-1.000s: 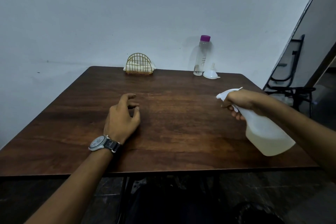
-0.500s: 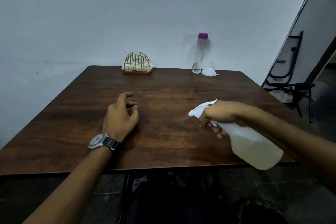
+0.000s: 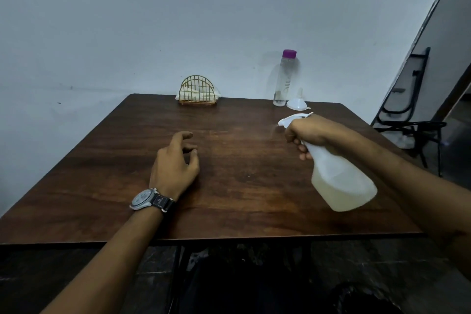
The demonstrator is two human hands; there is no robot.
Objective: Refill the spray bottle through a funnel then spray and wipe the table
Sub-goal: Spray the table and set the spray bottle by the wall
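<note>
Spray bottle (image 3: 341, 181), tilted over the right side of the worktop (image 3: 242, 186), hangs below the right grip (image 3: 308, 131) clasping its neck, while the left grip (image 3: 173, 166) rests there loosely curled, empty.

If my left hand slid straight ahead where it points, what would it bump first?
Probably the gold napkin holder at the far edge of the table, though the left hand might pass just right of it.

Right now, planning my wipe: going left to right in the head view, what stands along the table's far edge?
First the gold wire napkin holder, then the clear purple-capped bottle, then the white funnel.
</note>
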